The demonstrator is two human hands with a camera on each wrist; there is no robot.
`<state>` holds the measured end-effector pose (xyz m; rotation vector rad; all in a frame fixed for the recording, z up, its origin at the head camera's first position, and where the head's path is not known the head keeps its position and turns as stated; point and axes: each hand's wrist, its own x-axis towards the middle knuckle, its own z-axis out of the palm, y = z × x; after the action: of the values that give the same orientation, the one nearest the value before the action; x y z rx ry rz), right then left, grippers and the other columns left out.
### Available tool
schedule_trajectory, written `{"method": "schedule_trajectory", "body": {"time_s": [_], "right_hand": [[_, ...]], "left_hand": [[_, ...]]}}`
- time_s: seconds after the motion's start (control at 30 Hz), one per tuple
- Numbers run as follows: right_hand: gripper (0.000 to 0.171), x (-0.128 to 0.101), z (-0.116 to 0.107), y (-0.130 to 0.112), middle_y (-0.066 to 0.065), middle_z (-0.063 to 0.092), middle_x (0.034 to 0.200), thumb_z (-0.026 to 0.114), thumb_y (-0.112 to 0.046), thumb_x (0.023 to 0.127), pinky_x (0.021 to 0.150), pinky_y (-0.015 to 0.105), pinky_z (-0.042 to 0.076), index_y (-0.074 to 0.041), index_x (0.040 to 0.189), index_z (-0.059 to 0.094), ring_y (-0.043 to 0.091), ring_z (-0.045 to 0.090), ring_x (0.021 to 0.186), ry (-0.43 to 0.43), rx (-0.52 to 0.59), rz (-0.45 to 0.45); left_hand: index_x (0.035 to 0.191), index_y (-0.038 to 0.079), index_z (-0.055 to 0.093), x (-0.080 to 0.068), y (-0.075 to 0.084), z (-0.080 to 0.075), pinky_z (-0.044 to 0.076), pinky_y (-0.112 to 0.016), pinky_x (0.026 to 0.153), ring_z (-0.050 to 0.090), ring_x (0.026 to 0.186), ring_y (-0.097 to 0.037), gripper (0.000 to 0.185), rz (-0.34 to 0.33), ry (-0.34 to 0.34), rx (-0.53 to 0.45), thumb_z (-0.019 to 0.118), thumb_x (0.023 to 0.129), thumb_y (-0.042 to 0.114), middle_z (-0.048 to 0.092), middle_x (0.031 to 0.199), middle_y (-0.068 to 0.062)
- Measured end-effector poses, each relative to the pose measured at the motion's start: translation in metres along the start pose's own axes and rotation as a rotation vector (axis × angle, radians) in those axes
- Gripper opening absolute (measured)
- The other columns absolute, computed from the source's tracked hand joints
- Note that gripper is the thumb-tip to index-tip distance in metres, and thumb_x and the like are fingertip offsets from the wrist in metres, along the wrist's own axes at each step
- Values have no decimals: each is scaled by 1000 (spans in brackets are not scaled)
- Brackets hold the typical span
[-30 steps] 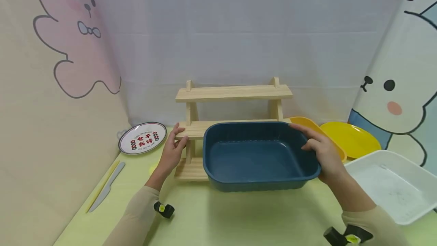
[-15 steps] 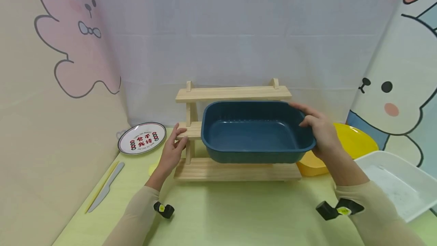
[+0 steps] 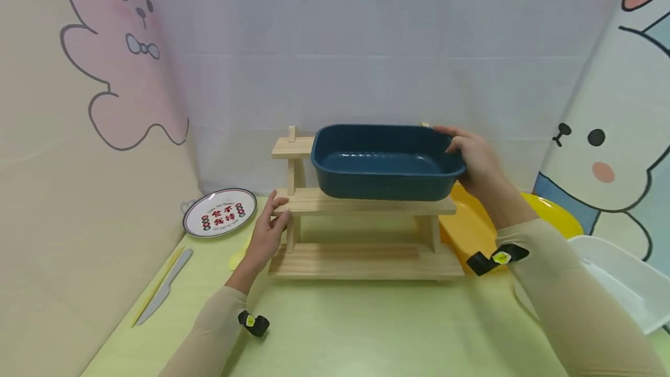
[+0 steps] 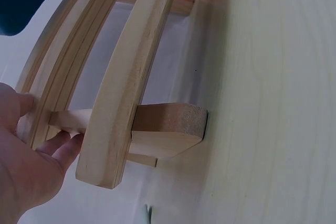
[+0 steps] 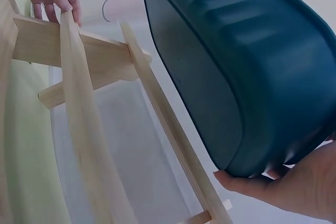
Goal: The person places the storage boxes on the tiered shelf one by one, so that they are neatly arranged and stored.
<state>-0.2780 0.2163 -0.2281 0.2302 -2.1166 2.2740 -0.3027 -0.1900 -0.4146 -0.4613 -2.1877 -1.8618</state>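
A dark blue rectangular tub hangs in the air at the level of the top tier of a three-tier wooden rack. My right hand grips the tub's right end, thumb over the rim and fingers underneath. In the right wrist view the tub fills the upper right, with my fingers under its end. My left hand holds the left end of the rack's middle shelf. The left wrist view shows the same hand curled round a shelf board.
A round printed plate lies at the back left, a knife near the left wall. Right of the rack are an orange dish, a yellow plate and a white tray. Curtains close in the back and sides.
My right hand has lifted the blue tub from the table in front of the rack up and back to the level of the top tier. My left hand has stayed on the middle shelf.
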Motion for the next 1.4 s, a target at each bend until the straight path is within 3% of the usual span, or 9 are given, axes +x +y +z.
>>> {"method": "schedule_trajectory", "body": {"time_s": [0.13, 0.2, 0.27, 0.43, 0.57, 0.7, 0.9, 1.2, 1.4], "right_hand": [[63, 23, 11, 0, 11, 15, 165, 29, 3, 92, 85, 20, 48, -6, 154, 37, 29, 25, 143, -6, 17, 7], [63, 35, 15, 1, 10, 13, 166, 29, 4, 92, 83, 21, 46, -6, 154, 38, 27, 24, 144, -2, 25, 1], [63, 47, 19, 2, 9, 14, 166, 30, 4, 92, 90, 24, 44, -7, 154, 38, 26, 23, 144, 9, 27, -5], [66, 75, 22, 5, 10, 20, 164, 30, 6, 88, 93, 24, 43, -4, 153, 38, 25, 27, 142, 44, 61, -34], [67, 92, 24, 7, 11, 26, 162, 32, 9, 85, 85, 21, 46, 0, 151, 40, 26, 32, 138, 78, 63, -71], [68, 105, 27, 10, 8, 32, 161, 32, 12, 82, 91, 22, 46, 3, 149, 41, 23, 33, 139, 102, 60, -76], [68, 120, 28, 14, 7, 30, 162, 33, 10, 83, 100, 25, 40, 1, 150, 41, 18, 29, 141, 105, 5, -60], [65, 132, 24, 16, 8, 30, 161, 34, 8, 86, 95, 23, 42, -1, 150, 43, 20, 30, 140, 66, 6, -26], [57, 139, 21, 16, 10, 43, 153, 41, 7, 87, 80, 18, 48, 1, 143, 52, 21, 40, 133, 162, 9, -42]], "left_hand": [[156, 8, 29, -1, 0, 0, 50, -19, 92, 56, 116, -21, 55, 1, -2, 6, 50, 107, 22, 28, 159, -6], [152, 7, 35, -2, 1, 0, 50, -20, 94, 55, 118, -24, 50, 2, -5, 2, 50, 107, 22, 21, 163, -2], [151, 7, 36, -2, 2, 0, 50, -22, 95, 54, 120, -27, 49, 0, -6, 5, 50, 107, 22, 20, 163, -3], [149, 6, 39, -3, 4, 1, 50, -26, 98, 54, 121, -29, 45, -17, -5, 13, 49, 107, 21, 14, 166, -2], [151, 7, 38, -5, 5, 1, 49, -32, 101, 52, 124, -30, 46, -27, -11, 17, 47, 108, 21, 10, 166, 0], [147, 5, 41, -5, 6, 1, 48, -37, 103, 51, 126, -31, 43, -35, -12, 12, 47, 108, 20, 5, 167, 4], [144, 5, 43, -5, 6, 2, 49, -35, 102, 52, 125, -32, 40, -27, -9, 21, 47, 108, 21, 5, 167, 6], [146, 5, 43, -7, 6, 0, 48, -27, 100, 52, 125, -32, 41, -53, 1, 21, 47, 108, 18, 4, 167, 2], [144, -1, 43, -3, 8, 0, 48, -25, 99, 50, 127, -38, 39, -72, -11, -11, 48, 106, 10, 4, 167, -5]]}}
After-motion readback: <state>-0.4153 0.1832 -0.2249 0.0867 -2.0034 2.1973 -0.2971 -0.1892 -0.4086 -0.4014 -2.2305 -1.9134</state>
